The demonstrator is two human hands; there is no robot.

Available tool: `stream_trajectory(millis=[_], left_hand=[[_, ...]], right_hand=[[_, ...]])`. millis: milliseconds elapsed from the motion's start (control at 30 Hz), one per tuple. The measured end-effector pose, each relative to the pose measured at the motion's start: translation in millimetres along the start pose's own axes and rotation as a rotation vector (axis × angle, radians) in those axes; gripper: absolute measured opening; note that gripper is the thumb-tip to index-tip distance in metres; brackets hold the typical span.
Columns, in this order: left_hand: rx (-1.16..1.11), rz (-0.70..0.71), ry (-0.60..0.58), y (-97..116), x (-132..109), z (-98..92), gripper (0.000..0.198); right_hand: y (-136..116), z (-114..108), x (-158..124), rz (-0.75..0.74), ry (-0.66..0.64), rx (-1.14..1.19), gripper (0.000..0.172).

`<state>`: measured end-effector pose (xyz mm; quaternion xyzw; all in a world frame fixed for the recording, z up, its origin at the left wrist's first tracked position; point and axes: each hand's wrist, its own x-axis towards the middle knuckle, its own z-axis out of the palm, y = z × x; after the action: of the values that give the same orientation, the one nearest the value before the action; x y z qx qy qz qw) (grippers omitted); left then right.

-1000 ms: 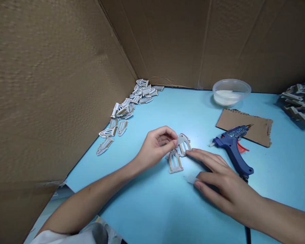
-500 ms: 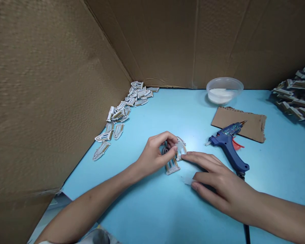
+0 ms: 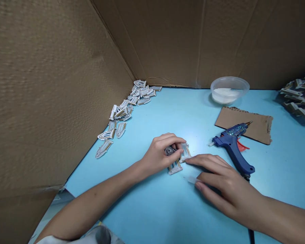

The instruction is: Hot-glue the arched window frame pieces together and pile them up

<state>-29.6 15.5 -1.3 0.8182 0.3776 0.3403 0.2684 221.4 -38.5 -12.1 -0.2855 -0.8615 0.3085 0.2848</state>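
My left hand (image 3: pixel 159 156) curls over two arched cardboard window frames with white and gold trim, its fingers around a small dark grey piece (image 3: pixel 169 150) whose shape I cannot make out. One frame (image 3: pixel 175 168) shows only at its lower end below that hand. The other (image 3: pixel 185 152) stands just beyond my fingertips and is partly covered. My right hand (image 3: pixel 225 184) rests on the blue table, its forefinger touching the second frame. A translucent glue stick (image 3: pixel 191 179) pokes out from under its fingers.
A blue hot glue gun (image 3: pixel 232 149) lies right of my right hand, its cord running toward me. Behind it are a cardboard scrap (image 3: pixel 244 125) and a plastic tub of white material (image 3: pixel 230 91). Loose window pieces (image 3: pixel 127 106) line the cardboard wall (image 3: pixel 53 95); stacked pieces (image 3: pixel 298 98) sit far right.
My left hand has moved down over the frames and covers more of them. The pale bit at its fingertips no longer shows, and a dark grey piece now shows in its fingers.
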Motion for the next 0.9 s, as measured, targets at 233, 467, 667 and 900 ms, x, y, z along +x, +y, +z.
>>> stream_trajectory(millis=[233, 467, 667, 900], left_hand=[[0.032, -0.01, 0.094, -3.7, -2.3, 1.6, 0.015], [0.011, -0.023, 0.105, -6.1, -0.7, 3.2, 0.015], [-0.028, -0.011, 0.035, -6.3, 1.0, 3.1, 0.011], [-0.009, -0.045, 0.027, -6.4, 1.3, 4.4, 0.013]], right_hand=[[-1.1, 0.6, -1.1, -0.004, -0.014, -0.033, 0.019], [-0.8, -0.2, -0.2, -0.001, -0.028, -0.047, 0.02], [-1.2, -0.4, -0.3, 0.006, -0.029, -0.051, 0.021], [-1.5, 0.2, -0.3, 0.002, -0.032, -0.053, 0.019]])
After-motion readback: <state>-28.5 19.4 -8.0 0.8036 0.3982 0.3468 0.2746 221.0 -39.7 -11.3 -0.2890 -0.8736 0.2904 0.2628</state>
